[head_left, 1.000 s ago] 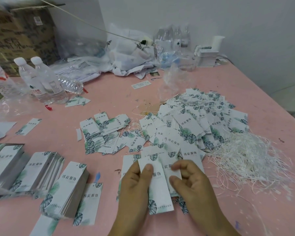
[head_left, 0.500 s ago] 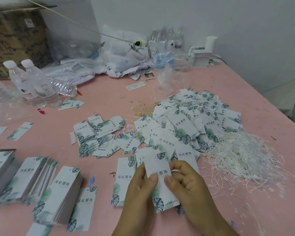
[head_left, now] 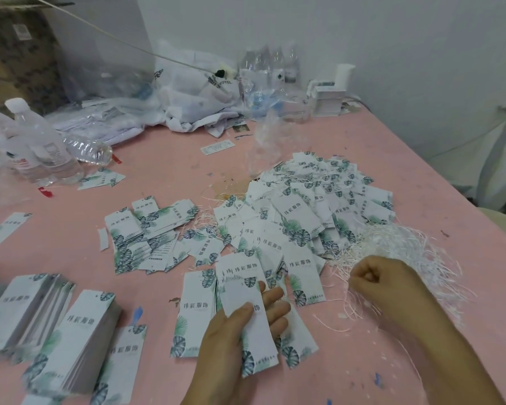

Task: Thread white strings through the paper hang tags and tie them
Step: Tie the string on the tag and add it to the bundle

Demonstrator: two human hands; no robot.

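My left hand (head_left: 237,325) holds a white hang tag (head_left: 250,323) with a green leaf print, thumb on top and fingers underneath, low in the middle of the view. My right hand (head_left: 380,283) has its fingers curled at the near edge of the tangled pile of white strings (head_left: 403,252) and pinches a thin white string. A big heap of tags with strings on them (head_left: 313,211) lies behind both hands. Neat stacks of unstrung tags (head_left: 41,320) sit at the lower left.
The pink table (head_left: 164,171) carries a smaller scatter of tags (head_left: 146,232) at centre left. Water bottles (head_left: 38,144) stand at the far left. Plastic bags (head_left: 193,92) and a small white box (head_left: 330,97) line the back wall. A cardboard box (head_left: 15,54) is at top left.
My right hand let go of the tag and moved right to the string pile. My left hand alone keeps hold of the tag.
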